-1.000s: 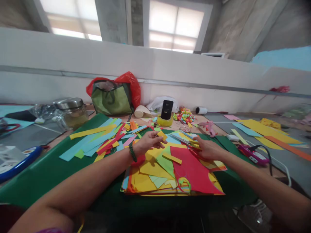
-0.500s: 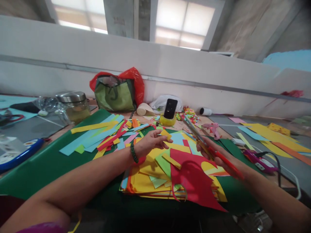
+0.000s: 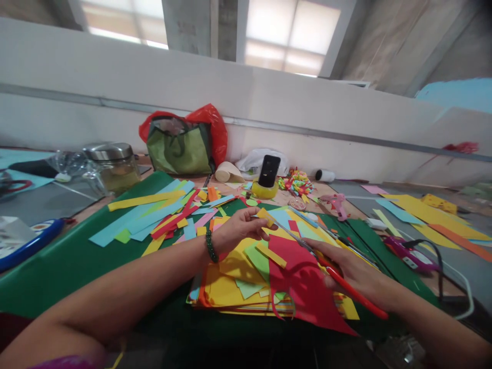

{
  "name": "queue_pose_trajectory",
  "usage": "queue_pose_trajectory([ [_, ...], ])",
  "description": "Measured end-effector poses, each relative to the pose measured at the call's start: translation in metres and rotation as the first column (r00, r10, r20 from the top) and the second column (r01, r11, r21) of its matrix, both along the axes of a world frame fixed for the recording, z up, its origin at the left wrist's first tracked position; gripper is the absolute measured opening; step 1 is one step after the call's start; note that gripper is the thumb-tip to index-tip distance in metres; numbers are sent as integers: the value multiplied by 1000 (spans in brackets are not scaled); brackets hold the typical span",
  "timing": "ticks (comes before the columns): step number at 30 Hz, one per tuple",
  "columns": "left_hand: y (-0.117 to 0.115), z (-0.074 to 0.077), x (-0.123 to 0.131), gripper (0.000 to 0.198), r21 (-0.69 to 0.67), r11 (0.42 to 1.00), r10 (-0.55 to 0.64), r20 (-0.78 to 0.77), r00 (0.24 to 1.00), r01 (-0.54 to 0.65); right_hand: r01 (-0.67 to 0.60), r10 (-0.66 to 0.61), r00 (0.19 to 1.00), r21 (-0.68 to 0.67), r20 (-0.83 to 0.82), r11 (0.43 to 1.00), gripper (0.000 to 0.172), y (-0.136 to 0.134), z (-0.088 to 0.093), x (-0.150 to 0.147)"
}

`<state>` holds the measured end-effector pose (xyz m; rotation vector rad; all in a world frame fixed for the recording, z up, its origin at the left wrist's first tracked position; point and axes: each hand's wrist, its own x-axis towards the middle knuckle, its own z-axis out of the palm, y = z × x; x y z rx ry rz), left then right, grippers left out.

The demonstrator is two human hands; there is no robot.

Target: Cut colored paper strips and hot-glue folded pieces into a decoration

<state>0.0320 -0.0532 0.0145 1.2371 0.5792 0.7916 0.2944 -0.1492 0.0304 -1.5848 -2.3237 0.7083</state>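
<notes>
Between the thumb and fingers of my left hand is a small yellow felt piece. My right hand grips red-handled scissors; their blades point left and reach the yellow piece. Whether the blades touch or cut it I cannot tell. Below both hands lies a stack of coloured felt sheets, mostly yellow along its front. A red felt sheet with curved cutouts rests on top. Beside it are a green felt piece and a narrow yellow strip.
Blue, yellow and red strips are spread over the green mat at left. A phone stands upright at the back, near a pink glue gun. A glass jar and a green bag stand at back left.
My right hand has turned the scissors down and leftward, bringing the blade tips to the yellow piece. My left hand stays nearly in place, still pinching it.
</notes>
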Motion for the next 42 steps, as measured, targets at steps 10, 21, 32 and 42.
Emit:
queue_pose_trajectory([
  [10,-3,0,3,39,-1,1000,-24,8,1000,24,6,-4,999,35,-51,999,78,1,-14,0],
  [21,-4,-1,2,36,11,999,-37,-12,999,38,13,-11,992,19,-126,1000,80,0,-10,-8],
  [32,-2,-4,2,38,-4,999,-40,-35,999,40,-6,8,983,11,-186,1000,77,-2,-2,-18],
  [42,-5,0,2,41,-14,999,-51,-38,998,50,134,-123,990,164,-76,977,70,2,-18,-9],
])
